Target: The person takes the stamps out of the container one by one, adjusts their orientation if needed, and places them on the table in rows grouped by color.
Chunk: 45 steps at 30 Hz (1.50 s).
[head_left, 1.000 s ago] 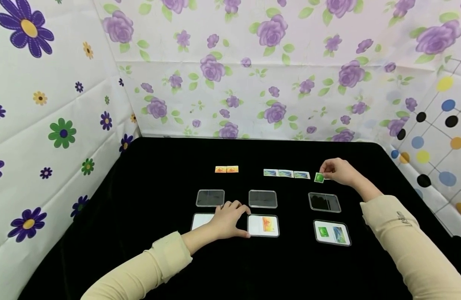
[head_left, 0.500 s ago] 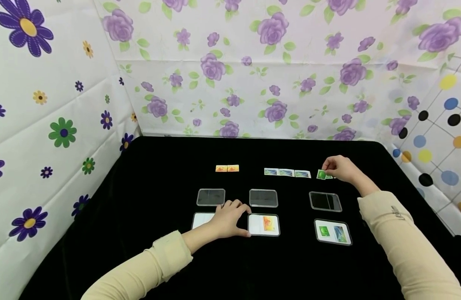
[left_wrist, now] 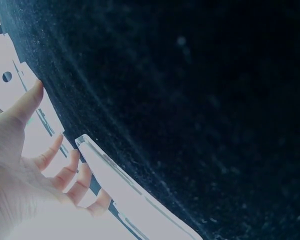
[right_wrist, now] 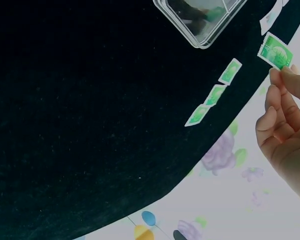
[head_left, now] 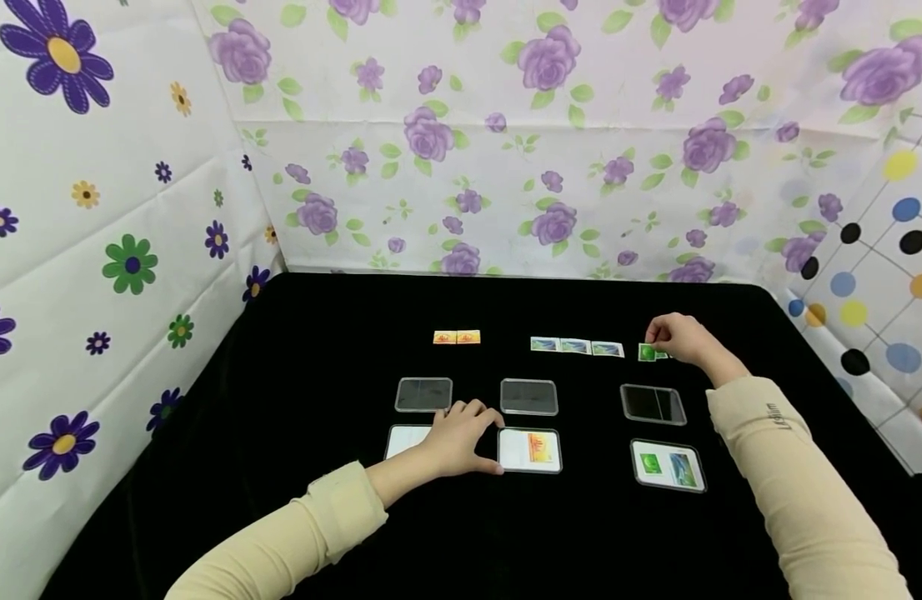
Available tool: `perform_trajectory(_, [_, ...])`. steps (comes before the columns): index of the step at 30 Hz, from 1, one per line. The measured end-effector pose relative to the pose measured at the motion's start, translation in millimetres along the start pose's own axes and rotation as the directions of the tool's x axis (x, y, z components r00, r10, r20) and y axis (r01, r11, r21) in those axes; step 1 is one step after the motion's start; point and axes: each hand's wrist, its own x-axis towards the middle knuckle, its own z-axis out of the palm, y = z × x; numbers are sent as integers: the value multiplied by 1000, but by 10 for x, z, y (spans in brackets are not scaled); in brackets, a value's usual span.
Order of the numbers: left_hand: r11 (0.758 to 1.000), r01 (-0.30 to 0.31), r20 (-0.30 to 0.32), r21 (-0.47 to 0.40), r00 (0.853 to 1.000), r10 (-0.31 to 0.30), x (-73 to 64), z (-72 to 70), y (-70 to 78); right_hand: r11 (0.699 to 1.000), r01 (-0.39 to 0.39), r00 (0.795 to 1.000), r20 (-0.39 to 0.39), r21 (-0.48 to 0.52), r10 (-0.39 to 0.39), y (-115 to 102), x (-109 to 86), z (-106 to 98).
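Note:
Between thumb and fingers, my right hand (head_left: 684, 342) pinches a green postage stamp (right_wrist: 276, 50), held over the far right of the black table. Three more green stamps (right_wrist: 215, 95) lie in a row near it in the right wrist view; the hand mostly hides them in the head view. My left hand (head_left: 458, 439) has its fingers spread, with thumb and index fingertip right at the left edge of a clear case (head_left: 511, 451) bearing an orange stamp (head_left: 539, 447) on white backing. Its wrist partly covers another white-backed case (head_left: 405, 439).
A third white-backed case (head_left: 667, 481) at right holds a green and a blue stamp. Three clear lids (head_left: 528, 397) lie behind the cases. Farther back are two orange stamps (head_left: 457, 337) and three blue landscape stamps (head_left: 577, 346). Flowered cloth walls (head_left: 491, 200) stand behind the table.
My right hand has shifted slightly right with the pinched green stamp, which has turned more upright in view. Its dark reflection has left the right-hand lid. The left hand stays put.

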Motion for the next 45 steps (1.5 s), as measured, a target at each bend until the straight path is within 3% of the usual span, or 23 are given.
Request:
perform_trajectory(19, [1000, -1, -5, 19, 1000, 1, -12, -6, 11, 995, -43, 998, -38, -90, 40, 131, 140, 186])
perform_trajectory(36, [1000, 12, 10, 23, 1000, -12, -2, -11, 2, 978, -114, 991, -91, -173, 99, 146, 233, 261])
perform_trajectory(45, [1000, 17, 18, 20, 1000, -17, 1, -7, 5, 973, -110, 991, -92, -203, 93, 109, 260, 296])
